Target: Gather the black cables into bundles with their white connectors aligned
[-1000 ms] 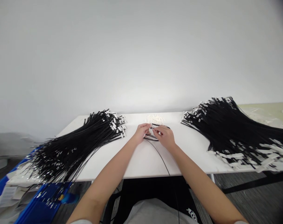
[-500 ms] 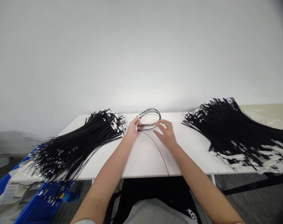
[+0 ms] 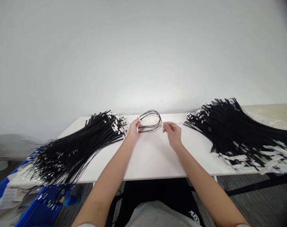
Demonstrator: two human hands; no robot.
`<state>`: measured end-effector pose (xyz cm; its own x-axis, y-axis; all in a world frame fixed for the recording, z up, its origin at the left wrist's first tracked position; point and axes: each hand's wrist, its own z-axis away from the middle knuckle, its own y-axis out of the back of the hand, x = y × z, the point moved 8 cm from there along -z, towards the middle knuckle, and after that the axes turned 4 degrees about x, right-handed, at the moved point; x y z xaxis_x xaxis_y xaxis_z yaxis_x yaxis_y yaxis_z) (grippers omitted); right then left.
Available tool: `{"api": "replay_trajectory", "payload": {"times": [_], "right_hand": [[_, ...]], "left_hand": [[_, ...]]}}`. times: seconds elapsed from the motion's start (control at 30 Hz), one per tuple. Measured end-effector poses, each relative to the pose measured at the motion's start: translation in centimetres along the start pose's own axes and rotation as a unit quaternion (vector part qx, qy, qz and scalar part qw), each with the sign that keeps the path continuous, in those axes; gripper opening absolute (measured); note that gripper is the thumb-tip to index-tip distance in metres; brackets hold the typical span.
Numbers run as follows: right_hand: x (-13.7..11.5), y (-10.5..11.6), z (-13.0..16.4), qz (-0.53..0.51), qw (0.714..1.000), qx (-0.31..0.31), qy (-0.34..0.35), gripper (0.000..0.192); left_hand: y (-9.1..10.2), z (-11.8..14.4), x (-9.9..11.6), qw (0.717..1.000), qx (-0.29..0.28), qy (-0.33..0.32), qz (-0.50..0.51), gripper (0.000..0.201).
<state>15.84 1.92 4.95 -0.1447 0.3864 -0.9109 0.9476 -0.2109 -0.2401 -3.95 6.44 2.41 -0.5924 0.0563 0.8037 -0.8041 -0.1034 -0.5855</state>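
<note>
Black wires bent into a loop, a wire harness (image 3: 155,129), hang above the middle of the white table. White connectors (image 3: 138,129) sit at both of its ends on the left side. My left hand (image 3: 134,127) is closed around these ends, the loop opening out to the right. Just right of the loop, my right hand (image 3: 173,130) has its fingers pinched together. A thin wire (image 3: 161,125) seems to run from the loop to those fingertips; its end is hidden in them. Behind the loop lie small whitish pieces (image 3: 154,121), partly covered by the wires.
A large pile of black wires (image 3: 84,148) with white connectors overhangs the table's left front edge, above a blue bin (image 3: 43,205). Another pile of black wires (image 3: 238,129) with white ends covers the right side. A pale wall (image 3: 143,56) rises behind the table (image 3: 152,160).
My right hand has moved slightly right, off the loop, and its spread fingers have closed to a pinch. The single wire that hung down over the table's front edge no longer hangs there.
</note>
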Motion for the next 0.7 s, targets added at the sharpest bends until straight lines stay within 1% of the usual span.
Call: {"api": "replay_trajectory", "payload": {"times": [0.07,0.13,0.2,0.23,0.3,0.37,0.43,0.5,0.53,0.6,0.7], "right_hand": [[0.6,1.9,-0.8,-0.081,0.992,0.084,-0.044,0.027],[1.1,3.6,-1.5,-0.146,0.976,0.146,-0.075,0.028],[1.7,4.7,-2.1,-0.198,0.957,0.181,-0.107,0.031],[1.9,4.9,-2.3,-0.22,0.95,0.184,-0.123,0.032],[2.1,4.8,-2.6,-0.25,0.943,0.165,-0.146,0.034],[1.8,3.9,-2.5,-0.245,0.95,0.113,-0.157,0.035],[1.4,2.4,-2.0,-0.191,0.968,0.04,-0.158,0.035],[1.1,0.9,-1.2,-0.098,0.985,-0.027,-0.142,0.036],[1.0,0.3,-0.8,-0.045,0.99,-0.051,-0.122,0.034],[0.5,-0.6,-0.1,0.047,0.994,-0.076,-0.059,0.028],[-0.5,-1.3,0.6,0.134,0.986,-0.084,0.049,0.016]], "left_hand": [[-0.2,0.1,0.2,1.0,-0.007,-0.011,-0.013,0.038],[-0.4,0.2,0.3,0.999,-0.022,-0.023,-0.019,0.04],[-0.7,0.3,0.4,0.999,-0.031,-0.035,-0.026,0.04],[-0.8,0.4,0.4,0.998,-0.033,-0.039,-0.032,0.04],[-0.9,0.5,0.3,0.997,-0.036,-0.044,-0.048,0.039],[-1.1,0.6,0.2,0.996,-0.041,-0.052,-0.065,0.036],[-1.2,0.6,0.2,0.993,-0.047,-0.063,-0.086,0.032],[-1.4,0.7,0.1,0.99,-0.054,-0.073,-0.11,0.028],[-1.4,0.7,0.0,0.988,-0.057,-0.077,-0.122,0.026],[-1.7,0.8,-0.1,0.984,-0.068,-0.083,-0.141,0.023],[-2.1,1.0,-0.1,0.982,-0.082,-0.083,-0.149,0.022]]}}
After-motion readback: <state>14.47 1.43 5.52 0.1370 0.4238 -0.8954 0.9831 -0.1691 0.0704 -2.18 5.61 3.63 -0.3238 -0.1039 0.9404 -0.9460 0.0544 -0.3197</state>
